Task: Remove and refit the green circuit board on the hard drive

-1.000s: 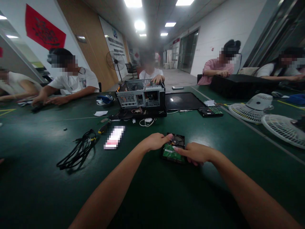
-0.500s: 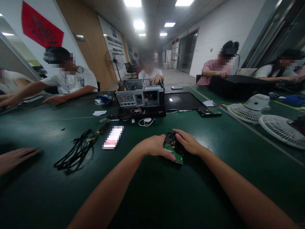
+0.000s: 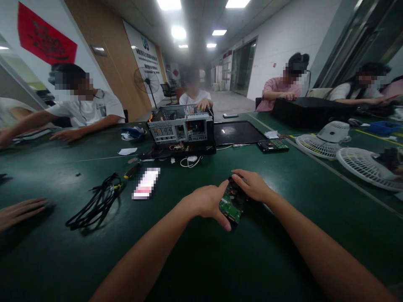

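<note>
Our left hand (image 3: 206, 201) has slid its thumb (image 3: 224, 222) lower, spread wide, holding the mid-frame hard drive (image 3: 231, 206). Our right hand (image 3: 253, 184), half-curled, holds its upper right.

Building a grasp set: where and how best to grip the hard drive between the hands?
Likely the hard drive by its opposite side edges, from left and right: its body is flat, with the green circuit board exposed on top.

one head-worn camera looks forward and down from close above the green table (image 3: 201, 260) toward its far side.
</note>
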Demonstrator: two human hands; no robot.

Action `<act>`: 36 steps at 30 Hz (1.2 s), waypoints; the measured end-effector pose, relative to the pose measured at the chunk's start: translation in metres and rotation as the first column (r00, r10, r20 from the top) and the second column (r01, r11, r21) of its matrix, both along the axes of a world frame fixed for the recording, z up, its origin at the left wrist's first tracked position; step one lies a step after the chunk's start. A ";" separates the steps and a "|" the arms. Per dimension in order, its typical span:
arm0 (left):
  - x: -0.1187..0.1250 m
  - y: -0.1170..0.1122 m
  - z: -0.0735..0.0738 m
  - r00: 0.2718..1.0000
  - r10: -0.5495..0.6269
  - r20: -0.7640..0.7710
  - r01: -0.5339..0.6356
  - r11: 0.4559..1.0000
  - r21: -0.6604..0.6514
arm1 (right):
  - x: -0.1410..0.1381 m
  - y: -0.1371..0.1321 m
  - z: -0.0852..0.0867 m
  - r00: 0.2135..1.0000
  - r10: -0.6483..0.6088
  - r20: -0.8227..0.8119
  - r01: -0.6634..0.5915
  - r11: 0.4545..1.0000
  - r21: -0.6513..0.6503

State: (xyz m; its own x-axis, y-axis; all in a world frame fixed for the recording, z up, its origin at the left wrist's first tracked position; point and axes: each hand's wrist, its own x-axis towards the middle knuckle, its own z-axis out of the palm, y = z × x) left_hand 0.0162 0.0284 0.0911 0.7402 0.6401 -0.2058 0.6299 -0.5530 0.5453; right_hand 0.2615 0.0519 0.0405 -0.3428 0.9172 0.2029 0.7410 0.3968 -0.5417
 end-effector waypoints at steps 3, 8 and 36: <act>-0.002 0.003 0.002 0.998 -0.053 -0.036 0.054 0.999 0.000 | 0.002 0.002 -0.007 0.979 0.130 -0.158 -0.141 0.988 -0.057; -0.002 -0.004 0.011 0.992 -0.019 -0.121 0.022 0.999 0.023 | 0.006 0.004 -0.003 0.954 0.127 -0.273 -0.195 0.951 -0.240; -0.012 0.019 0.014 0.741 0.611 0.279 -0.607 0.787 -0.111 | 0.011 -0.007 0.007 0.993 -0.110 0.045 0.110 0.994 0.007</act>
